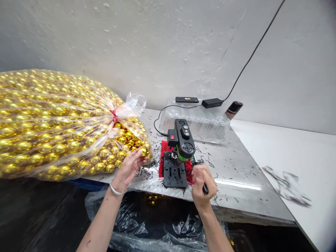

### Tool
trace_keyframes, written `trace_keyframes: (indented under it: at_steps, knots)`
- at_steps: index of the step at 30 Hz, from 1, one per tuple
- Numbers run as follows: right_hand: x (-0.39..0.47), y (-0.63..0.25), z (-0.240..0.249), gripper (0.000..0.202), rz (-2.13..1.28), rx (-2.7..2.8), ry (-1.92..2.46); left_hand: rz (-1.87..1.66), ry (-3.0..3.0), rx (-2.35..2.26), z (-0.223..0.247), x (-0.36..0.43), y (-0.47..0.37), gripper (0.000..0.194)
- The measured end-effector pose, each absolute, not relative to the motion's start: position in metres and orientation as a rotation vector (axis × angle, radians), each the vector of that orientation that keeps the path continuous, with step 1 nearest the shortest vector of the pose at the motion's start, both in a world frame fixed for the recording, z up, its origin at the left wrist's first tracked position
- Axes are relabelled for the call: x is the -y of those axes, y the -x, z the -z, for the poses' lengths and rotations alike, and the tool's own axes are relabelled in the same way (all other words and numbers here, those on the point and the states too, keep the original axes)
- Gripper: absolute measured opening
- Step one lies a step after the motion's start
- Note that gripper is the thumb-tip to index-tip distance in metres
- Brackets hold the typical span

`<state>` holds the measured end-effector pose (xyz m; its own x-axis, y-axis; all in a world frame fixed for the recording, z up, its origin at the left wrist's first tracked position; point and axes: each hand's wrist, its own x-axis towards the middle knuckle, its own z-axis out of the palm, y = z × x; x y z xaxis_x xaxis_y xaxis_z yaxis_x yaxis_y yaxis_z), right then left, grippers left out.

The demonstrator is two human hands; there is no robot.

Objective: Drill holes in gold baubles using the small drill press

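Left hand point(132, 162), between bag point(132, 106) and machine point(183, 138), pinches a gold ball point(144, 152); right hand point(204, 182) grips a handle point(205, 189).

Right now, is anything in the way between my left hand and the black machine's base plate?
Nothing raised is visible between the gold ball at your left hand and the base plate: only the edge of the red mat and black scraps on the metal tabletop. Your right hand grips the lever to the plate's right.

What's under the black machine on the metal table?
A red mat lies under the machine, on the metal table; its edges show on both sides of the black base plate. The plate covers the mat's middle, so anything directly beneath can't be seen.
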<state>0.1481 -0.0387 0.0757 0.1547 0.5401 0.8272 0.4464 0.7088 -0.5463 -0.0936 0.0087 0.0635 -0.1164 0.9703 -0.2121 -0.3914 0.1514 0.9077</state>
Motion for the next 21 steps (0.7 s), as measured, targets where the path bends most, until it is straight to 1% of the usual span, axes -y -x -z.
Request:
trace_keyframes:
  at_steps: [2,3,4,6,8,9,15,18,21]
  knots:
    - [0.039,-0.148,-0.076,0.03,-0.08,1.479,0.858,-1.288,-0.54,-1.033,-0.051,0.004,0.077,0.028]
    - [0.039,-0.148,-0.077,0.03,-0.078,1.483,0.859,-1.263,-0.498,-1.017,-0.044,0.009,0.068,0.026]
    - [0.039,-0.148,-0.078,0.03,-0.075,1.487,0.862,-1.242,-0.487,-1.013,-0.038,0.012,0.059,0.028]
    - [0.039,-0.148,-0.079,0.031,-0.069,1.493,0.872,-1.201,-0.564,-1.037,-0.026,0.014,0.041,0.036]
    - [0.04,-0.147,-0.08,0.031,-0.059,1.495,0.886,-1.165,-0.744,-1.098,-0.017,0.013,0.024,0.046]
    - [0.04,-0.147,-0.08,0.031,-0.054,1.497,0.891,-1.157,-0.859,-1.14,-0.012,0.012,0.017,0.048]
    - [0.041,-0.148,-0.083,0.029,-0.041,1.53,0.883,-1.113,-1.695,-1.509,0.002,0.006,-0.008,0.034]
    - [0.041,-0.148,-0.084,0.03,-0.049,1.542,0.89,-1.092,-1.985,-1.527,0.004,0.005,-0.012,0.031]
    - [0.043,-0.148,-0.085,0.03,-0.05,1.545,0.896,-1.097,-2.135,-1.49,0.008,0.003,-0.014,0.028]
